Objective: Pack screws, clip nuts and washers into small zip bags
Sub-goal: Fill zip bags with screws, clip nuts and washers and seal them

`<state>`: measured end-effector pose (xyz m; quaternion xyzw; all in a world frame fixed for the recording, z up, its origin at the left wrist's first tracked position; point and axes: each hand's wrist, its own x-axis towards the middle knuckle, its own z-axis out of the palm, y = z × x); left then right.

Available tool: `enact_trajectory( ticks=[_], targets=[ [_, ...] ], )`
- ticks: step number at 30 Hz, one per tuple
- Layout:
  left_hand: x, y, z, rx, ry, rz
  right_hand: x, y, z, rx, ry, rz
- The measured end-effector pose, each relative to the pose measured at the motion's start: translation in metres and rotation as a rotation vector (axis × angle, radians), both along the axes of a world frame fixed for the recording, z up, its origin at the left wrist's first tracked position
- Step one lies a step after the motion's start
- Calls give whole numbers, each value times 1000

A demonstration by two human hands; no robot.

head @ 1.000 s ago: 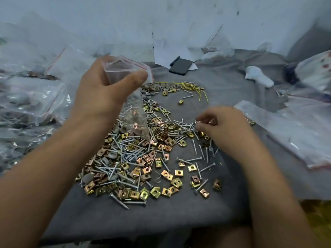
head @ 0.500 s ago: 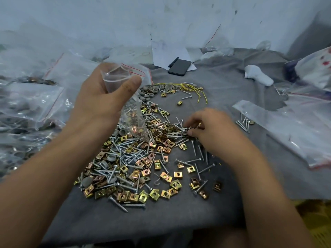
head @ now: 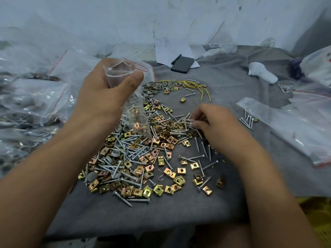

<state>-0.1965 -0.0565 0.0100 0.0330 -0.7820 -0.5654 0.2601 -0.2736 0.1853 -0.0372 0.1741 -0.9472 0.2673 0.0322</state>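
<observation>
My left hand [head: 103,97] holds a small clear zip bag [head: 136,111] by its open red-lined mouth, thumb across the front. The bag hangs down over the pile and has a few clip nuts in it. Below it, a heap of silver screws [head: 134,151] and brass clip nuts [head: 159,189] is spread on the grey cloth [head: 179,217]. Grey round washers [head: 154,86] lie at the far end of the heap. My right hand [head: 215,126] rests on the right side of the pile, its curled fingers pinching a screw [head: 188,120].
Filled clear bags [head: 32,97] are stacked along the left. More plastic bags [head: 295,126] lie at the right, with several loose screws [head: 248,120] beside them. A black phone [head: 182,64] on paper, yellow wires [head: 195,86] and a white object [head: 261,74] sit further back.
My right hand has slid left across the pile and its fingers have closed on a screw. The left hand and bag have barely shifted.
</observation>
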Motion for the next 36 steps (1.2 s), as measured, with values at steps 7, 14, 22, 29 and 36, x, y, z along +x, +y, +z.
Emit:
enact_trajectory(
  ticks=[7, 14, 22, 29, 36],
  targets=[
    [-2, -2, -1, 13, 4, -14, 2, 8, -1, -317, -18, -5],
    [-4, -3, -3, 1, 6, -24, 3, 6, -2, -283, 16, 14],
    [-2, -4, -2, -15, -6, 4, 4, 17, 8, -105, 78, 45],
    [-2, -2, -1, -8, -3, -18, 5, 7, 13, 154, 9, 7],
    [-2, -2, -2, -22, -9, -15, 3, -3, 9, 220, 47, 46]
  ],
)
